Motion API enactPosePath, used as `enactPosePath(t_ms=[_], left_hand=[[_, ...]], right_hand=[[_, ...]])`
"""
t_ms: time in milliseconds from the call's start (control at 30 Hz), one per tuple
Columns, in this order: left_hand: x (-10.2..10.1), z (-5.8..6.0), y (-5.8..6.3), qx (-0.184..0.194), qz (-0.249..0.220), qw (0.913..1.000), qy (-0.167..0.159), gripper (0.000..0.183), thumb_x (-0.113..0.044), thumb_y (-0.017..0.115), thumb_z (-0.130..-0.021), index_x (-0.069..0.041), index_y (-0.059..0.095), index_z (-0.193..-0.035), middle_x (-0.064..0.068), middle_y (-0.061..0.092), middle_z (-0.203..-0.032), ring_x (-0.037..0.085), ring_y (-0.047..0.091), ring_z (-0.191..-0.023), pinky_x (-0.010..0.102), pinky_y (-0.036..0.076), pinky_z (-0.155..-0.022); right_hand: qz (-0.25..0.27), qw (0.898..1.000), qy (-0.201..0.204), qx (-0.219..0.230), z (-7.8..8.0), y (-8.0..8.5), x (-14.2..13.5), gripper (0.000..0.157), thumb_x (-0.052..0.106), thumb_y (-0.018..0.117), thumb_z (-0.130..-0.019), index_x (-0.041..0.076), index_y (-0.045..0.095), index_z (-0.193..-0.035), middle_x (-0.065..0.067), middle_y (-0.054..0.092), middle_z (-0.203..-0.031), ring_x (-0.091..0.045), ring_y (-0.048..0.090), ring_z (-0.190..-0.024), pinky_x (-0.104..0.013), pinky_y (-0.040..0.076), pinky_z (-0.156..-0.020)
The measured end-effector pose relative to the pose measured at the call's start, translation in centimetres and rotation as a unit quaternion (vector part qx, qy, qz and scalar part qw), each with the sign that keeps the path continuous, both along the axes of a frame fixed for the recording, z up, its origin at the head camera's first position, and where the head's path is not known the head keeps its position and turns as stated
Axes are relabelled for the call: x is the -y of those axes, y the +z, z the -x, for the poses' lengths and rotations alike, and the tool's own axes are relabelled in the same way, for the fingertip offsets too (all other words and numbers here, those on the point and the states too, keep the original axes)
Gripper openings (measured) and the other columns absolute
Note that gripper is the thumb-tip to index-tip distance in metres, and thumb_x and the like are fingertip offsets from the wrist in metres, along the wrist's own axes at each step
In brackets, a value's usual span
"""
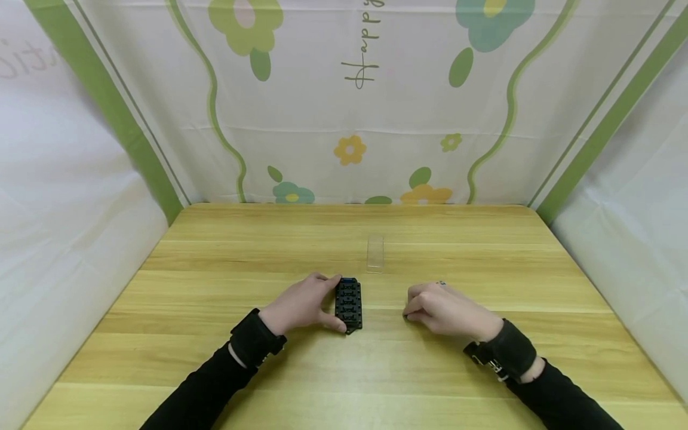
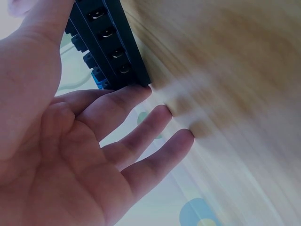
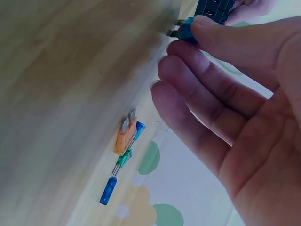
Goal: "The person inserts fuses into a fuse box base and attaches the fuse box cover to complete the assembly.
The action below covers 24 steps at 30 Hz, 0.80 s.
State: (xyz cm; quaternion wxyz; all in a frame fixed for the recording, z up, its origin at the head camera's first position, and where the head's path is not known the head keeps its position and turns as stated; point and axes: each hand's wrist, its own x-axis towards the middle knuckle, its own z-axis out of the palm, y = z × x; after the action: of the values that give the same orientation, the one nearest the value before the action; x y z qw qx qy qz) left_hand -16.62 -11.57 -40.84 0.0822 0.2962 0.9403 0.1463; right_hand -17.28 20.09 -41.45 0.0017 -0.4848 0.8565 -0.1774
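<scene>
Though apart, both hands full: left hand [image 1: 305, 306] around black block [image 1: 349, 303], right hand [image 1: 443, 308] tight on blue fuse [image 3: 186, 32]

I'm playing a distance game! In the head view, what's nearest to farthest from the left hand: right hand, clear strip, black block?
1. Black block: touching the left hand.
2. Clear strip: ahead and right.
3. Right hand: farthest right.

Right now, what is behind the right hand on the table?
The right wrist view shows an orange two-pronged plastic piece, a green one and two blue ones on the pale wooden table. In the head view, the right hand hides most of them.
</scene>
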Motion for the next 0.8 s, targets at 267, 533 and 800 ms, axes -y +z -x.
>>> enactPosePath(t_ms=[267, 533, 800], left_hand=[[0.01, -0.02, 0.02, 0.001, -0.002, 1.0000, 0.000, 0.106, -0.067, 0.068, -0.069, -0.003, 0.035, -0.147, 0.019, 0.048, -0.133, 0.030, 0.045, -0.122, 0.037, 0.042, -0.094], [-0.01, -0.04, 0.11, -0.001, 0.000, 1.0000, 0.002, 0.106, -0.067, 0.069, -0.069, -0.004, 0.035, -0.147, 0.019, 0.048, -0.133, 0.030, 0.046, -0.122, 0.037, 0.042, -0.094], [0.00, -0.08, 0.12, -0.001, -0.001, 1.0000, 0.001, 0.106, -0.067, 0.069, -0.069, -0.003, 0.036, -0.147, 0.019, 0.048, -0.133, 0.030, 0.046, -0.122, 0.037, 0.043, -0.094]], right_hand=[[0.007, 1.000, -0.014, -0.027, 0.16, -0.14, 0.12, 0.013, 0.005, 0.067, -0.087, 0.015, 0.074, -0.090, 0.012, 0.054, -0.081, 0.001, 0.051, -0.070, -0.014, 0.044, -0.061], [0.007, 0.998, -0.047, -0.043, 0.07, -0.16, 0.30, 0.012, 0.008, 0.064, -0.089, 0.018, 0.070, -0.087, 0.014, 0.051, -0.080, 0.001, 0.047, -0.066, -0.014, 0.042, -0.057], [0.010, 0.996, -0.066, -0.067, 0.16, -0.27, 0.41, 0.016, 0.014, 0.061, -0.089, 0.024, 0.062, -0.076, 0.017, 0.044, -0.074, 0.000, 0.042, -0.059, -0.014, 0.037, -0.050]])
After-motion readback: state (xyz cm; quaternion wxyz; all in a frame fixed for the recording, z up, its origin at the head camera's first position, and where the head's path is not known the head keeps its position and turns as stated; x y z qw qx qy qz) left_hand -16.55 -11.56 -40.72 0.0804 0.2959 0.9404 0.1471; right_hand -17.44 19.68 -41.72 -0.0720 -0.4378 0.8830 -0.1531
